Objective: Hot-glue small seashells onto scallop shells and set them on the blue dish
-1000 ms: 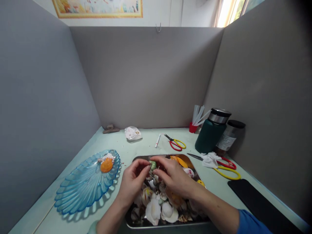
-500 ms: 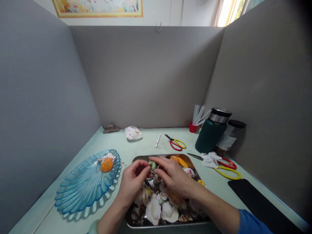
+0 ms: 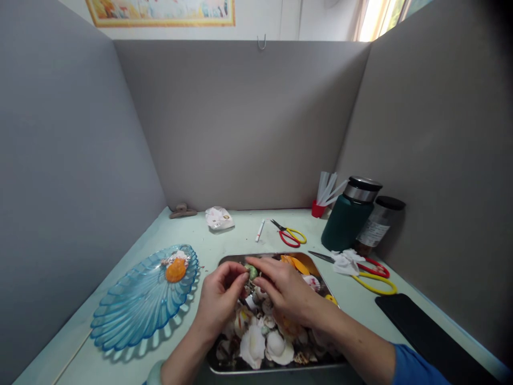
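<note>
My left hand (image 3: 219, 293) is closed in a pinch, its thumb and forefinger at the left side of a small green mottled shell (image 3: 252, 271). From the other side, the fingertips and thumb of my right hand (image 3: 280, 286) close around the same shell, and the forefinger reaches over its top. Both hands hover over a metal tray (image 3: 276, 370) heaped with white and brown seashells (image 3: 253, 345). Orange pieces (image 3: 295, 264) lie at its far right corner. The fingers partly cover the green shell.
A blue glass shell-shaped dish (image 3: 136, 305) with an orange shell (image 3: 175, 270) sits left. Scissors (image 3: 289, 235) lie behind the tray. At right are larger scissors (image 3: 377, 283) under a crumpled tissue (image 3: 347, 262), a green bottle (image 3: 348, 222), a jar (image 3: 377, 224) and a black phone-like slab (image 3: 425, 331).
Very little differs. My fingers shift slightly around the green shell, and the whole view moves up by a few pixels.
</note>
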The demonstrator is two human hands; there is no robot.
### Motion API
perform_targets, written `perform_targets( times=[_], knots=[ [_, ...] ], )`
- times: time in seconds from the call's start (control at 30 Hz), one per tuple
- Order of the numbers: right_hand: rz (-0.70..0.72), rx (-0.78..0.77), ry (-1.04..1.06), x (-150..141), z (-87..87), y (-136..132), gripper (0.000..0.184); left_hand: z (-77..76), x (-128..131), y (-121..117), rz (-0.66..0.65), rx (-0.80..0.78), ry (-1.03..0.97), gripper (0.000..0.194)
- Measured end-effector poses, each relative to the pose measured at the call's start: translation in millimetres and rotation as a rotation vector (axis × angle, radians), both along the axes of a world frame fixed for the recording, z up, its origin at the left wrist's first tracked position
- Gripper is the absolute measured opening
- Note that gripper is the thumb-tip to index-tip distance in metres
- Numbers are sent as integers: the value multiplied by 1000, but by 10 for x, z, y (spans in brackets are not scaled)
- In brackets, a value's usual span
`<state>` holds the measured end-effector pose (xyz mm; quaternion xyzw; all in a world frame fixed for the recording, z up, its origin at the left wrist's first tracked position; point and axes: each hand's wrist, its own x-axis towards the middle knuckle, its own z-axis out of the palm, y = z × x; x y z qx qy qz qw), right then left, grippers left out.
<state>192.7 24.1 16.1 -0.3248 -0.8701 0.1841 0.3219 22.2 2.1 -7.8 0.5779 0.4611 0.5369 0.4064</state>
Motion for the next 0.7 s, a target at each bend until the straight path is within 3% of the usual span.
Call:
perform_targets(
  times=[0.17,0.43,0.7],
  knots=[
    [-5,-69,25,2,-2,4,38,-26,-9,-9,34,74,124,13],
    [11,-314,169,0,2,6,36,-6,10,-4,32,68,30,14],
    [80,-493,368,-8,-17,29,17,17,-14,-5,-19,166,50,20]
  ],
)
